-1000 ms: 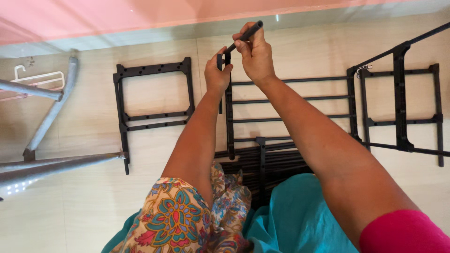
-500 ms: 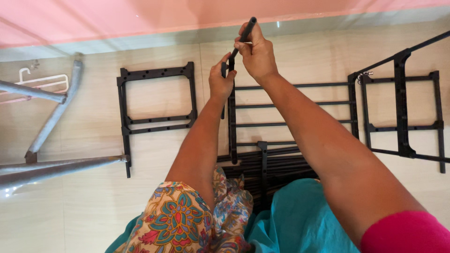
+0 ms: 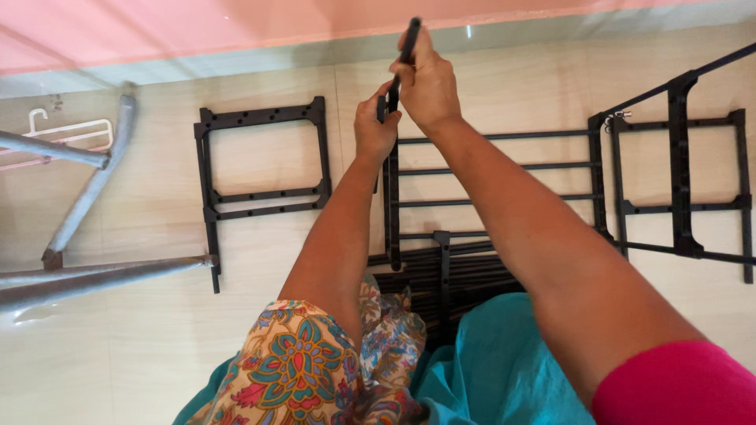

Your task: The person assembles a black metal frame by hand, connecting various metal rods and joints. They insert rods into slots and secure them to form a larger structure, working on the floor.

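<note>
My right hand grips a thin black tool, its shaft standing nearly upright with the top end above my fingers. Just below it my left hand pinches the top corner of a black metal rack frame with horizontal bars, which lies on the pale floor in front of me. The tool's lower end meets the frame's left upright post between my two hands; the contact point is hidden by my fingers.
A separate black rectangular side frame lies to the left. Another black frame section stands at the right. Grey metal tubes and a white hanger lie at far left. A pink wall runs along the top.
My right hand has swung the tool from a slant pointing right to nearly upright. My left hand stays on the frame's corner.
</note>
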